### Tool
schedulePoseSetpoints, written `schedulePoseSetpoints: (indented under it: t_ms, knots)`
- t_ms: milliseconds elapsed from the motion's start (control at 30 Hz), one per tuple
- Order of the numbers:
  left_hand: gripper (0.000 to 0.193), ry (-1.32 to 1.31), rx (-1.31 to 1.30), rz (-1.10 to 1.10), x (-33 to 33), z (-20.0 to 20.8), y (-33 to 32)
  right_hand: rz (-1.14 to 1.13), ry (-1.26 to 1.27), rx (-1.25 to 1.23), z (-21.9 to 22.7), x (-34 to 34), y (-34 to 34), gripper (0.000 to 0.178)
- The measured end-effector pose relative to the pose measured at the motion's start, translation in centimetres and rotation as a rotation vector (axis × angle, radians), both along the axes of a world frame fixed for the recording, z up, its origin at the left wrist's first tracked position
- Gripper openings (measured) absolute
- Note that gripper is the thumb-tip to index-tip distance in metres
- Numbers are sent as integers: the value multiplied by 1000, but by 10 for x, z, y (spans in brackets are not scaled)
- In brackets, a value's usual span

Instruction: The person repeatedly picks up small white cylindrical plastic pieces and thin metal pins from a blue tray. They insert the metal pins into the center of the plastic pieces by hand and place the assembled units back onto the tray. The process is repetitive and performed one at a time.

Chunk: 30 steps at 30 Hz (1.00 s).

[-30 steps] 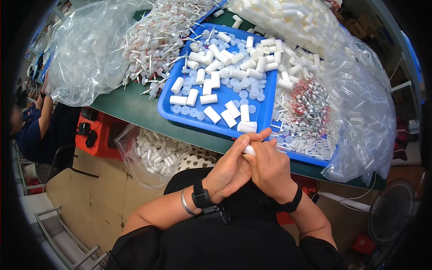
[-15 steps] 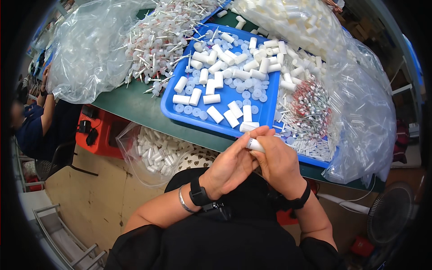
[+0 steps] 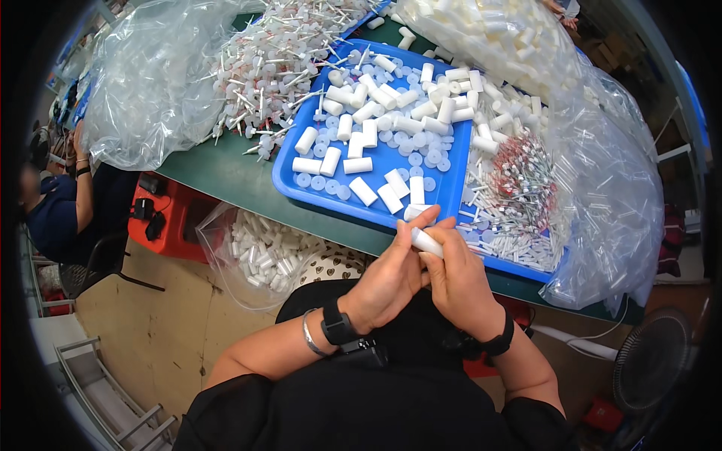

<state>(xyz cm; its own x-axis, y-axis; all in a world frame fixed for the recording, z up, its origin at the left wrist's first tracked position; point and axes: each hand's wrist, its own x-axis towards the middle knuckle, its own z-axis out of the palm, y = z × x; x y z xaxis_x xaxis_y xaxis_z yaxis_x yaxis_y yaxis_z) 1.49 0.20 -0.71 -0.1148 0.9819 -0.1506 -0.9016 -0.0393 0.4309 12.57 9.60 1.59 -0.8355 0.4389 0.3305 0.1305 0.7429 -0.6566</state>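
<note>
A small white cylinder is held between my hands just in front of the blue tray. My right hand pinches it between thumb and fingers. Against its left end press the thumb and fingertips of my left hand; the palm is partly turned up. Whether anything small sits in the cylinder's end is hidden by the fingers. On the tray lie several loose white cylinders and translucent round discs. One more white cylinder rests at the near rim, close to my left fingertips.
Thin white stems with discs are heaped left of the tray. To its right lie red-and-silver pin-like parts. Clear plastic bags flank the green table. Below stands an open bag of white pieces. A person sits far left.
My left thumb and fingertips have drawn in onto the cylinder's left end. More of the cylinder's side shows now. The view has shifted slightly.
</note>
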Motion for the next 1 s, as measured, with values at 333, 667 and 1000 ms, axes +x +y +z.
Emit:
schedulePoseSetpoints:
  t_ms: [333, 667, 1000]
  knots:
    - [71, 236, -105, -102, -16, 11, -8, -12, -135, -999, 21, 0, 8, 33]
    - [54, 262, -102, -8, -17, 9, -6, 0, -140, -779, -16, 3, -1, 30]
    - [40, 329, -148, 358, -52, 1, -54, 237, -152, 160, 23, -8, -12, 31]
